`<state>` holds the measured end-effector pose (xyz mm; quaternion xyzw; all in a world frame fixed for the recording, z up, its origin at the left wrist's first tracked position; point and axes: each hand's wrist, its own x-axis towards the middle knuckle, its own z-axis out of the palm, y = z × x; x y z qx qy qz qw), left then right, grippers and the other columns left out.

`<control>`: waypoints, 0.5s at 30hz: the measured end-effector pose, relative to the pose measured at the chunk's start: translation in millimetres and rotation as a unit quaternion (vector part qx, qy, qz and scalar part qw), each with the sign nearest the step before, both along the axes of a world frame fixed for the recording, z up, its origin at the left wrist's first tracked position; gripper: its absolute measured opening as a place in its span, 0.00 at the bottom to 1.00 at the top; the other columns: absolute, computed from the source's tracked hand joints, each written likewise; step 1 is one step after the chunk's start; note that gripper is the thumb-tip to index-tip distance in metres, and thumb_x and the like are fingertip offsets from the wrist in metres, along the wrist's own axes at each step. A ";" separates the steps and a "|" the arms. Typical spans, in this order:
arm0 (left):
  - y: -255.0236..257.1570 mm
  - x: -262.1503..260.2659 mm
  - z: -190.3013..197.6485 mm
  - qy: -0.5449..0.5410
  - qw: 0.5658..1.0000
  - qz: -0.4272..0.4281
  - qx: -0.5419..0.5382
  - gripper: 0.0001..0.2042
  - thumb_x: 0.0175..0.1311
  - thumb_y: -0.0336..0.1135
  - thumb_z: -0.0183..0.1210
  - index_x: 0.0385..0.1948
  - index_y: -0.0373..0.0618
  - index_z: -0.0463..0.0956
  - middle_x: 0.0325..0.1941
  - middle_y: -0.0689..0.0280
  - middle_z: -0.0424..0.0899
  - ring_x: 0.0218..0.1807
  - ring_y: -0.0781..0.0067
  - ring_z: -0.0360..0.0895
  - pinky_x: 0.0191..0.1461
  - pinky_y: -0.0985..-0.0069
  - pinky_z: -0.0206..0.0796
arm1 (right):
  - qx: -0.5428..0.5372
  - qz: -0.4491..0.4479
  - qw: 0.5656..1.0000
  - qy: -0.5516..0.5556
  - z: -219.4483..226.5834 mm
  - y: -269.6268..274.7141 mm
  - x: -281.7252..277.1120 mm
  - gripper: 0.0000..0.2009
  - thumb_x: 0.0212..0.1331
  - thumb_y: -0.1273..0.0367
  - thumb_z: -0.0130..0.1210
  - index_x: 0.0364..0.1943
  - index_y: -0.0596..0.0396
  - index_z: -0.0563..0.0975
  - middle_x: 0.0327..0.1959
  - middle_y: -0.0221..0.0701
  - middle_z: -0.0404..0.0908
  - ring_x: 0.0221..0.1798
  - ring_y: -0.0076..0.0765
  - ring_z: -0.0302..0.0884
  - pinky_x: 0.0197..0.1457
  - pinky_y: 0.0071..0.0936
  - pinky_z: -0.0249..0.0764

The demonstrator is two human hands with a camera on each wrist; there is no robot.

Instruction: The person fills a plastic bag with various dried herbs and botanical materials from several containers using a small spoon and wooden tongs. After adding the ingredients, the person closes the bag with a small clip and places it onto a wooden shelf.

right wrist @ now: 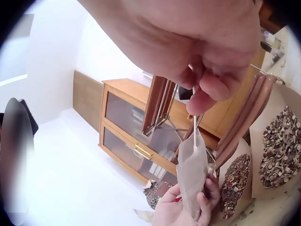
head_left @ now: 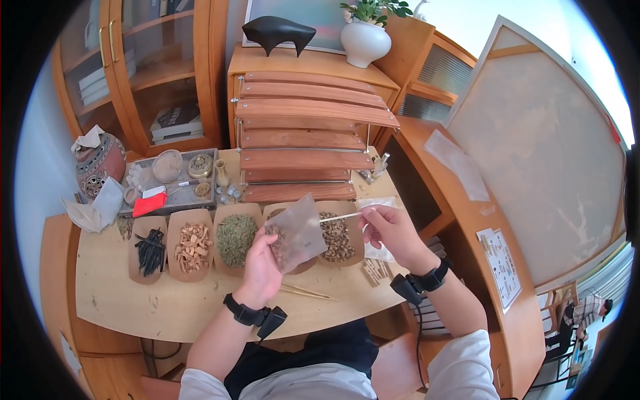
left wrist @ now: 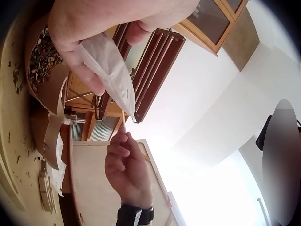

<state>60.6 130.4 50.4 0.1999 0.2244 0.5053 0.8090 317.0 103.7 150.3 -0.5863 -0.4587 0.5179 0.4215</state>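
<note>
My left hand [head_left: 262, 270] holds a small translucent white mesh pouch [head_left: 303, 230] near its lower left side, thumb and fingers on either face. Brown bits show through the pouch low down. To its right, my right hand [head_left: 393, 237] pinches a thin white drawstring [head_left: 341, 217] between thumb and fingertips. The string runs straight from the pouch's top corner to those fingers, as the right wrist view also shows. Under the pouch, a paper tray of mixed brown and reddish herbs [right wrist: 236, 181] is partly hidden. Right of it stands a tray of brown chopped herbs [head_left: 335, 240].
Leftward stand paper trays of green dried herb [head_left: 235, 237], pale chips [head_left: 193, 247] and black strips [head_left: 151, 253]. Slim wooden sticks [head_left: 307, 292] lie nearer me; short wooden pieces [head_left: 377, 272] lie rightward. Behind are a slatted wooden rack [head_left: 300, 160] and a grey tray [head_left: 212, 190] of small vessels.
</note>
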 end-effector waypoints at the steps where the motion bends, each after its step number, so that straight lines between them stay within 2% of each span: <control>1: -0.4 -0.4 0.2 0.000 1.000 0.000 -0.001 0.21 0.67 0.34 0.46 0.63 0.49 0.64 0.64 0.63 0.74 0.66 0.62 0.73 0.66 0.56 0.72 | 0.016 -0.005 1.000 -0.011 -0.4 -1.9 -2.2 0.13 0.75 0.64 0.49 0.40 0.59 0.79 0.31 0.25 0.79 0.27 0.17 0.74 0.26 0.17 0.65; 4: -0.9 -0.9 0.5 -0.009 1.000 0.003 0.010 0.22 0.67 0.34 0.46 0.64 0.49 0.64 0.63 0.64 0.74 0.66 0.63 0.73 0.66 0.56 0.71 | 0.075 -0.068 0.995 -0.024 -9.5 -3.7 8.5 0.13 0.74 0.66 0.48 0.41 0.63 0.80 0.29 0.27 0.78 0.26 0.19 0.75 0.24 0.16 0.64; 7: -1.4 -0.4 -0.8 0.014 1.000 0.012 -0.005 0.24 0.66 0.36 0.48 0.66 0.48 0.64 0.64 0.65 0.74 0.67 0.65 0.72 0.71 0.58 0.66 | 0.101 -0.055 0.985 -0.130 -32.3 -6.4 23.4 0.13 0.74 0.67 0.48 0.42 0.62 0.80 0.29 0.27 0.78 0.26 0.18 0.76 0.24 0.16 0.64; 8: -1.5 -0.5 -0.8 0.013 1.000 0.013 -0.008 0.24 0.66 0.36 0.48 0.66 0.48 0.64 0.64 0.65 0.74 0.67 0.65 0.72 0.70 0.58 0.67 | 0.106 -0.030 0.980 -0.166 -41.9 -9.9 25.2 0.12 0.74 0.68 0.49 0.42 0.63 0.80 0.30 0.27 0.80 0.27 0.18 0.76 0.26 0.16 0.67; 12: -1.8 0.6 -0.9 0.011 1.000 0.015 -0.011 0.24 0.66 0.36 0.47 0.65 0.48 0.64 0.64 0.65 0.74 0.66 0.65 0.73 0.68 0.58 0.69 | 0.102 0.007 0.975 -0.197 -70.7 -22.2 14.8 0.12 0.72 0.67 0.53 0.45 0.65 0.80 0.30 0.30 0.83 0.27 0.21 0.77 0.34 0.21 0.74; 15: -2.0 -0.1 1.8 0.011 1.000 0.008 -0.005 0.24 0.66 0.36 0.46 0.65 0.48 0.64 0.65 0.65 0.73 0.66 0.65 0.73 0.68 0.58 0.69 | 0.159 0.026 0.939 -0.303 -73.7 -23.6 16.2 0.12 0.72 0.67 0.53 0.45 0.64 0.81 0.30 0.31 0.84 0.27 0.22 0.78 0.34 0.22 0.74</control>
